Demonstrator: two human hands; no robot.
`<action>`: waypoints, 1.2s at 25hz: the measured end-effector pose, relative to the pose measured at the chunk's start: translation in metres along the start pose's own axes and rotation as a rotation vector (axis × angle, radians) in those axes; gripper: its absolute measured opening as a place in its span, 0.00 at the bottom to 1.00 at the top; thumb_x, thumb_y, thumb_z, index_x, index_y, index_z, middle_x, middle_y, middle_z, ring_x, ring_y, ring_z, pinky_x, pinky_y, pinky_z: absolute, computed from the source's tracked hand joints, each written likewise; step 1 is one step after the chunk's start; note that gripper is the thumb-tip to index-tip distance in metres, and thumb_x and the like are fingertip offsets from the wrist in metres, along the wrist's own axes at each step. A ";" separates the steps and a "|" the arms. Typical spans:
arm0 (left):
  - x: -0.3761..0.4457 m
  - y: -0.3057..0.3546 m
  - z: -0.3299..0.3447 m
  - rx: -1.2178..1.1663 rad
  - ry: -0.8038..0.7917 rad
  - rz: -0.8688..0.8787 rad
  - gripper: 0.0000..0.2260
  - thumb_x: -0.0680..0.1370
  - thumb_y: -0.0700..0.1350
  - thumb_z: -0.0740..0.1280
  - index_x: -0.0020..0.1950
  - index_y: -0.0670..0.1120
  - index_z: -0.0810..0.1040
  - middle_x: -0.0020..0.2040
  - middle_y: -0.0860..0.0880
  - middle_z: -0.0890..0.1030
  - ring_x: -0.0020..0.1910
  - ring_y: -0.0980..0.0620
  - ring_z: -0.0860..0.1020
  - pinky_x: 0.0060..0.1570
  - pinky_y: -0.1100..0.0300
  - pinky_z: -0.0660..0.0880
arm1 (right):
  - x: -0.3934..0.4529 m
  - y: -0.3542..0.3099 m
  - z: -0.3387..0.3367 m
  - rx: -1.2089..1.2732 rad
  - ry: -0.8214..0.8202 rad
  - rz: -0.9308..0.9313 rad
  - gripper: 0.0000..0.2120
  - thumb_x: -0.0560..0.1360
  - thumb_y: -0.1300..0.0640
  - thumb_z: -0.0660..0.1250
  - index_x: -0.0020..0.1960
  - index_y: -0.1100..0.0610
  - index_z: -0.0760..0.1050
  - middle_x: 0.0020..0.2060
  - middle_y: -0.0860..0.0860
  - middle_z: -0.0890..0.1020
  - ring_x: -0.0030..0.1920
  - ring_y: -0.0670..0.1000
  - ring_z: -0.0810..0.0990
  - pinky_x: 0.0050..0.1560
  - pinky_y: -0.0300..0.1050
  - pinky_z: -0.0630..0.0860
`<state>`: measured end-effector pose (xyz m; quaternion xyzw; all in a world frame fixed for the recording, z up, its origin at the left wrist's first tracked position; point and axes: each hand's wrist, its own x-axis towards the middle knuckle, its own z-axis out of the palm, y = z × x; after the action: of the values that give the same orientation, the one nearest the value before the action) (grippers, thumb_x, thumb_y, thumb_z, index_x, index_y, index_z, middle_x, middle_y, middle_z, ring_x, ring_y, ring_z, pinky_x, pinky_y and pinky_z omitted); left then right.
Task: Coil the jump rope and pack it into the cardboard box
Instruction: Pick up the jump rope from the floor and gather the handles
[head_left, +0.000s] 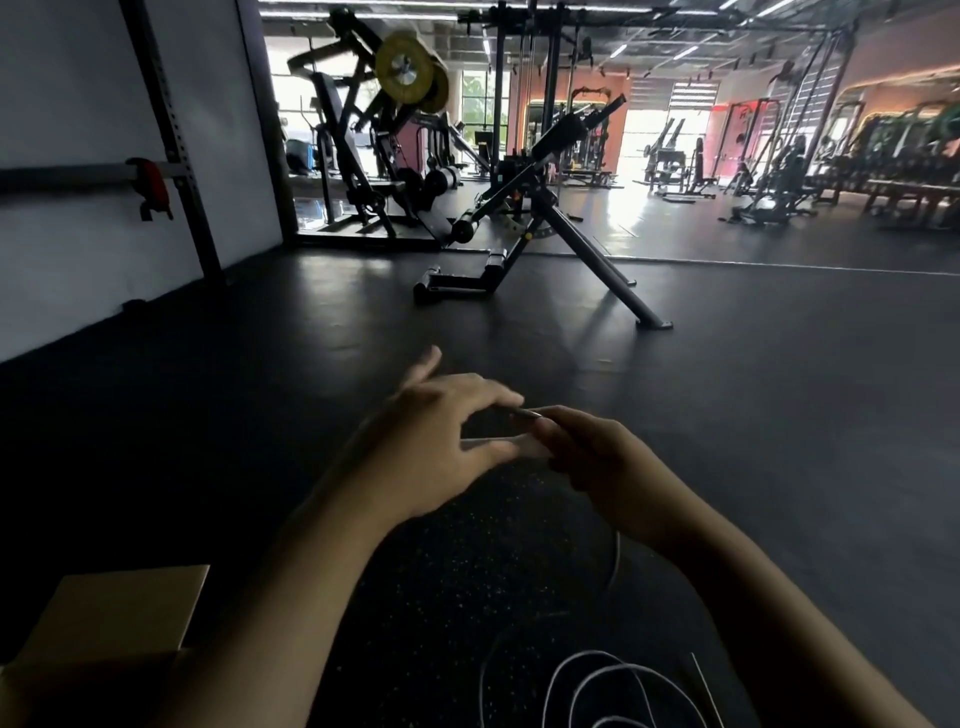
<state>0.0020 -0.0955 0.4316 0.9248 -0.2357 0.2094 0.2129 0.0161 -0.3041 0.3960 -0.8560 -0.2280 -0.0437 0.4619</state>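
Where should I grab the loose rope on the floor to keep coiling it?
Take the rope at the top of its nearest loop, coming from above with the left hand, which is open. The loops lie flat on the floor, so a pinch from above lifts one strand cleanly. The right hand already grips what looks like a handle, with cord trailing down from it.

jump rope (618, 680): thin white cord, loose loops on floor | cardboard box (111, 618): open, apparently, lower left
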 end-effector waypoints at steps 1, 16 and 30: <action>0.002 0.002 0.004 -0.055 -0.063 -0.015 0.18 0.74 0.58 0.72 0.64 0.61 0.78 0.66 0.62 0.78 0.67 0.63 0.70 0.70 0.57 0.67 | 0.002 0.002 -0.002 -0.025 -0.002 -0.001 0.13 0.83 0.42 0.59 0.60 0.45 0.79 0.39 0.43 0.80 0.36 0.41 0.74 0.39 0.43 0.71; 0.021 -0.009 0.008 -0.827 0.002 -0.104 0.10 0.80 0.48 0.68 0.61 0.53 0.81 0.51 0.55 0.86 0.49 0.64 0.83 0.49 0.67 0.78 | 0.024 -0.037 0.010 0.425 0.259 -0.185 0.03 0.85 0.59 0.59 0.54 0.58 0.67 0.34 0.54 0.75 0.31 0.55 0.67 0.29 0.51 0.65; 0.033 0.003 0.024 -1.718 0.700 -0.626 0.15 0.84 0.50 0.60 0.63 0.42 0.79 0.37 0.54 0.80 0.29 0.59 0.71 0.29 0.65 0.73 | 0.015 -0.020 0.023 0.391 0.182 -0.102 0.12 0.83 0.52 0.63 0.63 0.48 0.80 0.39 0.51 0.83 0.34 0.41 0.76 0.35 0.39 0.71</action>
<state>0.0337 -0.1207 0.4284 0.3616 0.0247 0.1630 0.9177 0.0179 -0.2706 0.4020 -0.7299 -0.2327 -0.0991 0.6351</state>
